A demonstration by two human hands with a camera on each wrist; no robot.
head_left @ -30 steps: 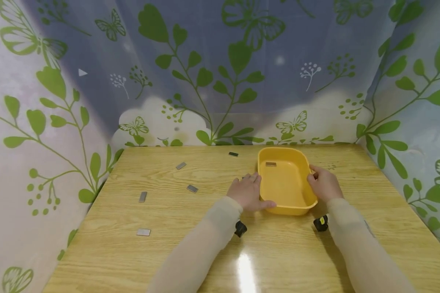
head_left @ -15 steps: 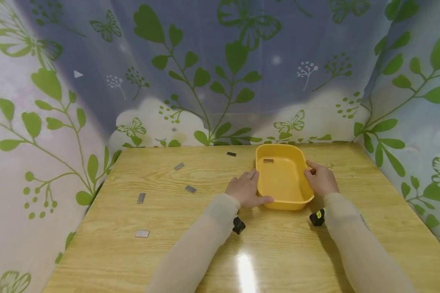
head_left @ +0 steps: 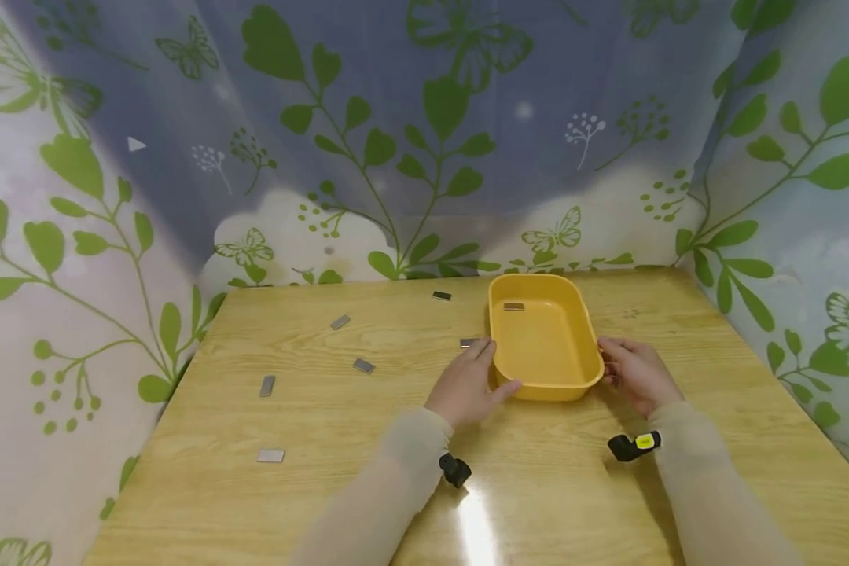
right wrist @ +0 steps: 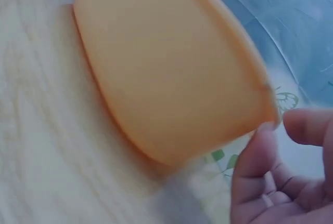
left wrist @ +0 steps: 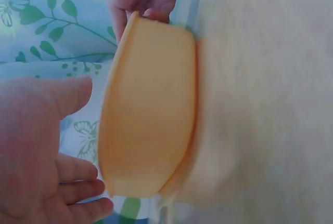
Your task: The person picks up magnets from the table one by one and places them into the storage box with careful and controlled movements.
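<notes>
A yellow plastic basin (head_left: 548, 393) stands on the table, with one small dark rectangular piece (head_left: 513, 307) inside near the far end. My left hand (head_left: 463, 385) is at its near left corner, thumb spread from the fingers; the left wrist view shows a gap between this hand (left wrist: 39, 151) and the wall. My right hand (head_left: 640, 373) is at the near right corner, its thumb and forefinger tips right at the rim in the right wrist view. Another small rectangular piece (head_left: 468, 343) lies by my left fingertips, partly hidden.
Several small grey rectangular pieces lie scattered over the wooden table (head_left: 205, 503), including one grey piece (head_left: 270, 455) at the near left and a dark piece (head_left: 442, 295) near the back edge. A patterned curtain (head_left: 368, 157) encloses the back and sides.
The basin has slid slightly toward the back. My right hand has shifted down and right from its side wall to the near corner. The piece by my left fingertips shows more now.
</notes>
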